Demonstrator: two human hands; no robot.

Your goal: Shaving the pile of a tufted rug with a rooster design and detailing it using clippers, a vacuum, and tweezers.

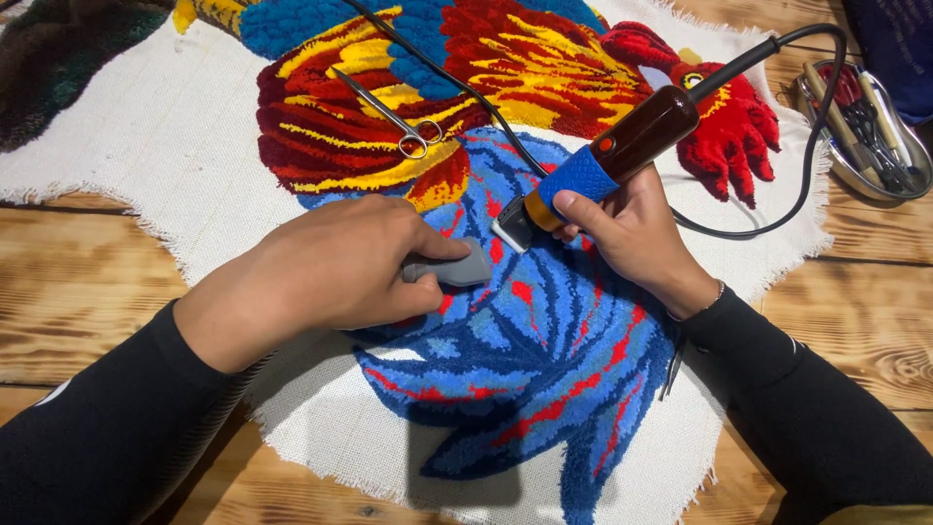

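A tufted rug with a bird in blue, red and yellow pile lies on white backing cloth over a wooden table. My right hand grips a corded electric trimmer with a blue and brown body, its blade end down on the blue pile. My left hand is closed around a grey handled tool, pressed on the rug just left of the trimmer's blade. What the grey tool's far end looks like is hidden by the hand.
Metal scissors lie on the red and yellow pile. The trimmer's black cord loops to the right. A metal tray with several tools sits at the right edge. A thin metal tool pokes out beside my right wrist.
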